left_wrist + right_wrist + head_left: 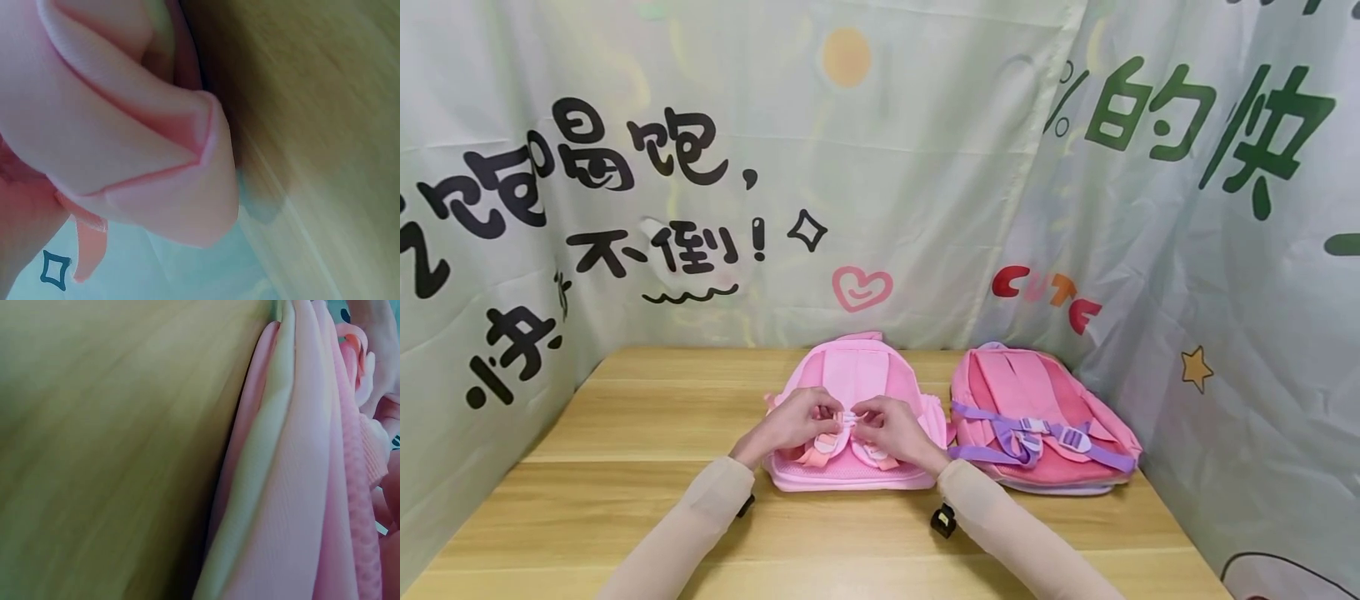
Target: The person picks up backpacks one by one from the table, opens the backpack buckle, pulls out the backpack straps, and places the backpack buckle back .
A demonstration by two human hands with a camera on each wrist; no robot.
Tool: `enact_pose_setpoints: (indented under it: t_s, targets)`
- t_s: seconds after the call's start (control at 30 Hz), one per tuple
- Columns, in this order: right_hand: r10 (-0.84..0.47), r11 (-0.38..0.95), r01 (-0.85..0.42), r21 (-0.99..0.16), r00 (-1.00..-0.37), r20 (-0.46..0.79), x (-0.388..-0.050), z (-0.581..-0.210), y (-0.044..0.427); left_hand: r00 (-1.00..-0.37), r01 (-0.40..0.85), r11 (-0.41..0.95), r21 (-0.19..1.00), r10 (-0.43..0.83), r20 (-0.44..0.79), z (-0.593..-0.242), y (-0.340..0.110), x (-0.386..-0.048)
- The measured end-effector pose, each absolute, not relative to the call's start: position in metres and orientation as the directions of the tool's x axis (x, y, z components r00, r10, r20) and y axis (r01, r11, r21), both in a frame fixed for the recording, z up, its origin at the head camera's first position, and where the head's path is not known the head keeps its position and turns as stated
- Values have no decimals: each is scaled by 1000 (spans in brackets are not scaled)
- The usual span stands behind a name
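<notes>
A light pink backpack (850,367) lies on the table with its straps facing up. Over its middle, a small white buckle (850,419) sits between both hands. My left hand (797,419) pinches the buckle's left side, and my right hand (895,427) pinches its right side. Below them, peach webbing (815,455) hangs from the shoulder straps. Pink fabric of the bag (144,175) fills much of the left wrist view. In the right wrist view, the bag's side (281,506) hides part of the hands; fingertips and buckle details are too small to make out.
A second, darker pink backpack (1037,383) lies to the right, its purple straps (992,454) joined by a buckle across it. Both bags rest on a wooden table (647,417). Printed cloth (925,200) hangs behind and at both sides.
</notes>
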State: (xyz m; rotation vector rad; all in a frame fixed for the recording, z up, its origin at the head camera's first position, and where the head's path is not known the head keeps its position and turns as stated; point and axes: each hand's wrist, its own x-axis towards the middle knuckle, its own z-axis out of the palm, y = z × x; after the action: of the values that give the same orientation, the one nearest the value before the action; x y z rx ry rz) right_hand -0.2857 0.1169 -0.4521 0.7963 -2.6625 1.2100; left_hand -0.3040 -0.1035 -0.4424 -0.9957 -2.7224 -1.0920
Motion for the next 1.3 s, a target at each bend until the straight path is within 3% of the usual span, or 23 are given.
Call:
enact_pose_setpoints:
  t_s: [0.7,1.07,1.3]
  targets:
    - [-464,611,-539,-580,-837,288,-293,-450,106,-781,593,514,619,555,287,-444,-102,-308]
    - [-479,630,-553,-546,-829,287,-290,-456,104,-789,587,602,541,576,214,-438,-106,-310]
    - [-477,618,-564,-548,-823,309,-289,-457,104,-772,609,583,538,592,232,-438,-108,-310]
